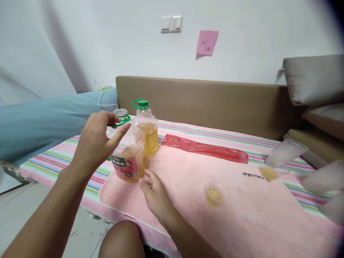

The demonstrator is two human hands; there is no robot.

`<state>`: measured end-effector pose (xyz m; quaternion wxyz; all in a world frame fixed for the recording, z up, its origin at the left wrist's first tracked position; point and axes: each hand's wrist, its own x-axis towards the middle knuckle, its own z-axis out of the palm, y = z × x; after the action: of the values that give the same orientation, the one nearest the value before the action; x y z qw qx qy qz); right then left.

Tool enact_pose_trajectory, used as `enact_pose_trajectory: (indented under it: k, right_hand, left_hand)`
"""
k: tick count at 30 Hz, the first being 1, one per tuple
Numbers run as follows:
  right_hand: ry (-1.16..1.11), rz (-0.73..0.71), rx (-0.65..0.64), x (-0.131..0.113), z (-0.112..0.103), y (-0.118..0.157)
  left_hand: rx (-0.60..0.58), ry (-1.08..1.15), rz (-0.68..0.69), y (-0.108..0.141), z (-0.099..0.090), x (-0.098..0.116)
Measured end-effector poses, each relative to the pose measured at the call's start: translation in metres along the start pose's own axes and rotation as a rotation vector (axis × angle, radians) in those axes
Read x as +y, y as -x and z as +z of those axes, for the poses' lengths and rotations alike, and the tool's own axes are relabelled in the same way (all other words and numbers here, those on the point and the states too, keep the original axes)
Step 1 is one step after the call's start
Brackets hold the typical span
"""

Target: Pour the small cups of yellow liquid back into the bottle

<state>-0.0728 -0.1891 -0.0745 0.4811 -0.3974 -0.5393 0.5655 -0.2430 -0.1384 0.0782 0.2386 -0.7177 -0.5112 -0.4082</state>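
Note:
My left hand [100, 138] is at the neck of a large clear juice bottle [129, 166], its fingers closed around the green carry handle [120, 123] and the thumb stretched out. This bottle has no cap on, bears a pink label and holds yellow liquid. Low at its right side, my right hand [153, 191] has its fingers curled near the base; what they hold, if anything, is hidden. Just behind stands a second bottle [151, 139] of yellow liquid, with a green cap on. To the right a small clear cup [214, 196] holds some yellow liquid.
A pink mat [185, 190] covers part of the striped sheet [177, 126]. Behind the mat lies a red plastic bag [204, 148]. At the right are another cup with yellow liquid [270, 173], a tilted clear cup [286, 153] and more blurred cups [324, 179], near stacked cushions [314, 79].

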Motion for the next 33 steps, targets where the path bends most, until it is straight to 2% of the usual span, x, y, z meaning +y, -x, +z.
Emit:
enact_pose_trajectory:
  k: [2,4,6,7,9,12,13,15,17,19,23,28,31,33]
  right_hand:
    - [0.047,0.025,-0.059,-0.028,-0.021,0.028]
    - [0.182,0.046,-0.142,-0.057,-0.049,0.055]
    - [0.313,-0.077,-0.160,-0.085,-0.084,0.077]
    - [0.377,-0.140,-0.175,-0.096,-0.103,0.084]
    - [0.478,-0.200,-0.112,-0.110,-0.146,0.091]
    - [0.532,-0.180,0.138,-0.110,-0.211,0.085]
    - [0.516,-0.167,0.230,-0.104,-0.230,0.082]
    - [0.443,-0.152,0.367,-0.086,-0.262,0.076]
    - [0.343,-0.137,0.482,-0.063,-0.282,0.074]
    - [0.284,-0.110,0.544,-0.040,-0.292,0.077]
    - [0.340,-0.050,0.522,-0.008,-0.292,0.089]
    - [0.577,-0.010,0.402,-0.006,-0.267,0.095]
    - [0.660,-0.066,0.401,-0.007,-0.251,0.096]
    - [0.684,-0.113,0.349,-0.005,-0.247,0.096]
  left_hand:
    - [0.087,-0.014,-0.003,-0.001,-0.002,0.010]
    - [0.233,-0.010,0.002,-0.001,-0.002,0.028]
    - [0.348,0.074,0.041,0.000,0.001,0.055]
    - [0.334,0.150,0.076,0.000,0.006,0.071]
    - [0.184,0.296,0.139,0.003,0.022,0.103]
    - [-0.105,0.403,0.162,0.011,0.062,0.142]
    - [-0.216,0.433,0.159,0.016,0.077,0.151]
    - [-0.357,0.461,0.168,0.032,0.107,0.162]
    - [-0.479,0.472,0.191,0.052,0.129,0.164]
    - [-0.554,0.465,0.186,0.072,0.143,0.162]
    - [-0.641,0.435,0.134,0.093,0.150,0.156]
    - [-0.702,0.393,0.075,0.090,0.154,0.155]
    - [-0.718,0.387,0.095,0.090,0.152,0.155]
    - [-0.732,0.387,0.126,0.092,0.149,0.156]
